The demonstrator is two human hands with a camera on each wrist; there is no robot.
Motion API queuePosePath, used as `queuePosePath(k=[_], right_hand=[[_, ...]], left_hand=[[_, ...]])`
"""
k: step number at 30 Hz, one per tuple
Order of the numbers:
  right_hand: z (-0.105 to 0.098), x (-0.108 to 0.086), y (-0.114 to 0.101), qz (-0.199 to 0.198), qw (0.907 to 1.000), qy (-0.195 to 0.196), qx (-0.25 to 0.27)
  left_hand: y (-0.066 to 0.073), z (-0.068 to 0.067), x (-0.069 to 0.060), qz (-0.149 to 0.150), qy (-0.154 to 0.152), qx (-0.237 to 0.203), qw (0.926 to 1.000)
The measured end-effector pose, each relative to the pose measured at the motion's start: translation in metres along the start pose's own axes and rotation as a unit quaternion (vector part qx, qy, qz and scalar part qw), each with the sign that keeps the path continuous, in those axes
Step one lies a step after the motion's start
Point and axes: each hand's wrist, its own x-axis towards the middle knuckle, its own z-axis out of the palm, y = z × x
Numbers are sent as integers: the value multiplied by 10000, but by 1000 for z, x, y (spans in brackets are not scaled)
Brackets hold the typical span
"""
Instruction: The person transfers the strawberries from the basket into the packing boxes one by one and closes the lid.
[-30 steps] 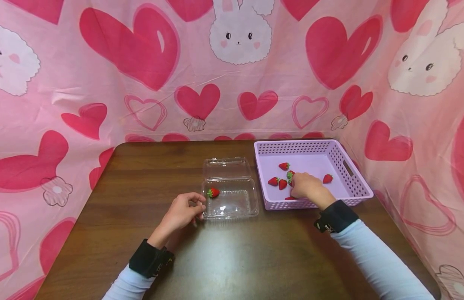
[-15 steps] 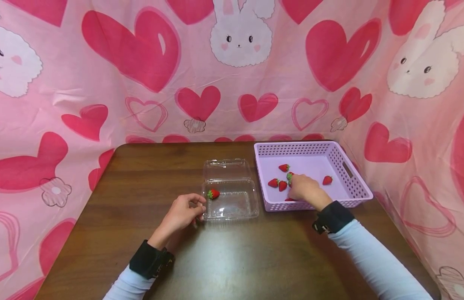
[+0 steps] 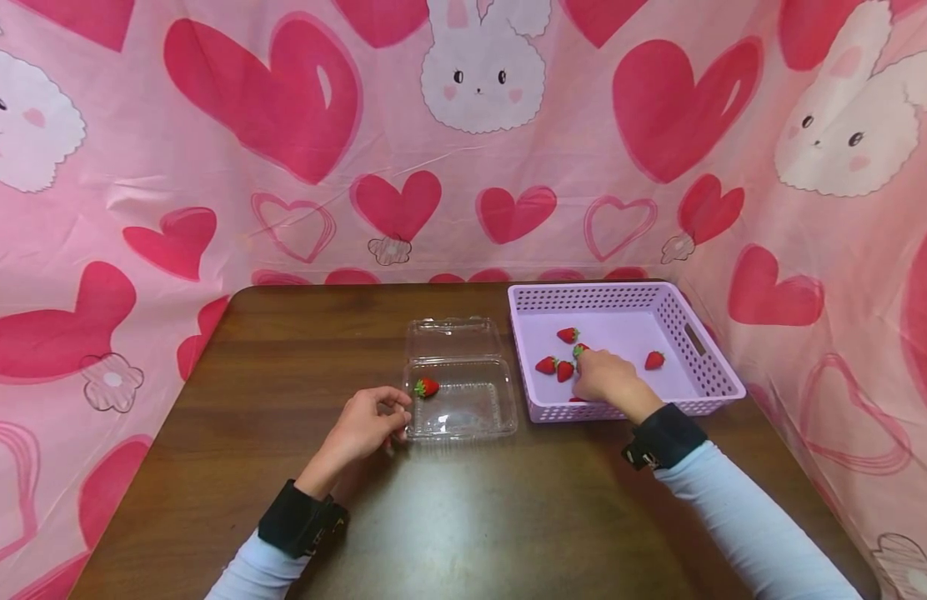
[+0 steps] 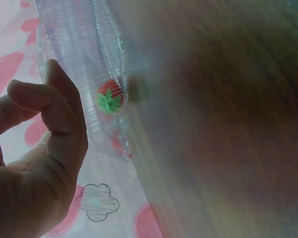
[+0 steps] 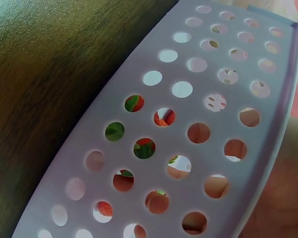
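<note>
One strawberry (image 3: 427, 387), red and plump with a green leafy cap, is seen lying on its side in the left part of the clear plastic container (image 3: 463, 408), whose hinged lid is laid back. More strawberries (image 3: 546, 365) are scattered in the lilac basket (image 3: 621, 327) to the right: three are grouped loosely at its left, one is partly covered by the right hand (image 3: 608, 377), one is set apart toward the right, and a red sliver is glimpsed below the hand. The right hand is lowered into the basket with its fingers bent downward; the fingertips are hidden, and whether anything is gripped cannot be told. Through the holes of the basket wall, red and green patches are seen near the fingers. The left hand (image 3: 368, 423) is held at the container's left edge, fingers loosely bent and a gap left between thumb and forefinger; contact with the plastic cannot be made out. Both basket and container are set on a dark wooden table (image 3: 298, 358), backed by a pink heart-patterned cloth (image 3: 448, 150).
</note>
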Motion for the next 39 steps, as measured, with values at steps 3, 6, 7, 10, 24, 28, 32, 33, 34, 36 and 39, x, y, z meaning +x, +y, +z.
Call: queuePosePath(k=[3,6,7,10,24,28,32,33,34,36,39], right_hand=[[-1,0,1,-6,10000,-24,94],[-2,-1,1,-20,9998,-3,203],[-2,-1,1,-23,9997,1,240],[-4,-2,1,-47,9995,60,312],[-12,-8,-8,-231,9978,429,439],[-14,-8,-11,-227,9976,461,474],[-17,-9,-14,-299,9971,564,412],[-17,-9,-14,-330,9970,583,393],[-18,-9,-15,-355,9968,602,389],[-18,-11,-17,-393,9965,633,386],[-17,-12,-19,-454,9958,671,427]], left_hand=[[0,0,-1,15,6,1,10000],[0,0,-1,29,7,-6,10000],[0,0,0,31,8,-8,10000],[0,0,0,36,8,-25,10000],[0,2,0,-4,32,-2,10000],[1,2,0,12,47,-20,10000],[1,1,0,24,41,-29,10000],[1,1,0,19,34,-38,10000],[1,1,0,15,27,-43,10000],[1,1,0,0,28,-45,10000],[0,1,-1,-23,38,-43,10000]])
